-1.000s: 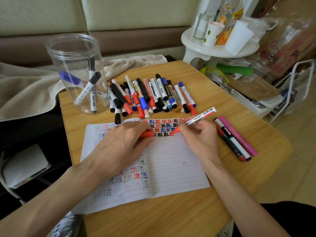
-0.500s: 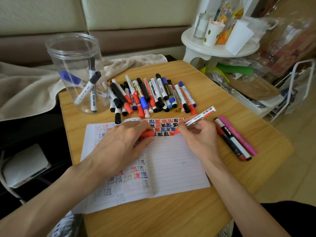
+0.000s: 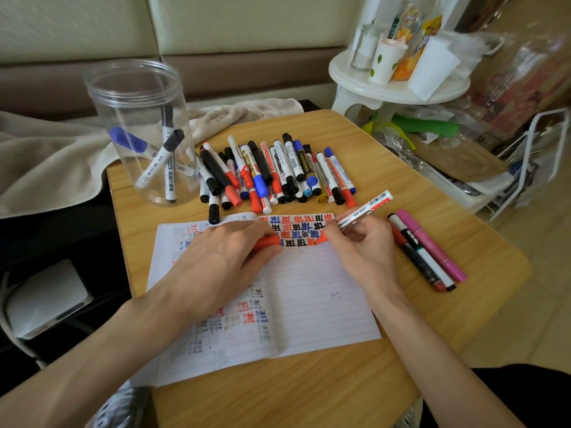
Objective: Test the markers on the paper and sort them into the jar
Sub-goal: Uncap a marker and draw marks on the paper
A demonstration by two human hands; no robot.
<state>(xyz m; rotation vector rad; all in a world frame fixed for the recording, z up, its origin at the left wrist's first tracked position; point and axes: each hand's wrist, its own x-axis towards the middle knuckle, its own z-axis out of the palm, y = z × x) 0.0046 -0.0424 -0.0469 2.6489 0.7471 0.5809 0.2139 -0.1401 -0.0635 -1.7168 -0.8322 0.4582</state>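
Note:
An open lined notebook [image 3: 312, 291] lies on the wooden table [image 3: 309, 390], its top rows filled with red, blue and black marks. My right hand [image 3: 364, 251] grips a white-barrelled red marker [image 3: 367, 206], its tip on the paper. My left hand [image 3: 222, 254] rests on the page and holds the marker's red cap [image 3: 268, 242]. A row of several markers [image 3: 278, 174] lies beyond the notebook. A clear plastic jar [image 3: 139, 131] stands at the far left with three markers inside.
Three markers, one of them pink [image 3: 432, 245], lie to the right of the notebook. A beige towel [image 3: 52, 162] drapes beside the jar. A white round stool [image 3: 398, 88] with cups and bottles stands beyond the table's right corner, clutter under it.
Almost nothing differs: both hands stay in place on the notebook, the right hand's marker shifting only slightly at the writing spot.

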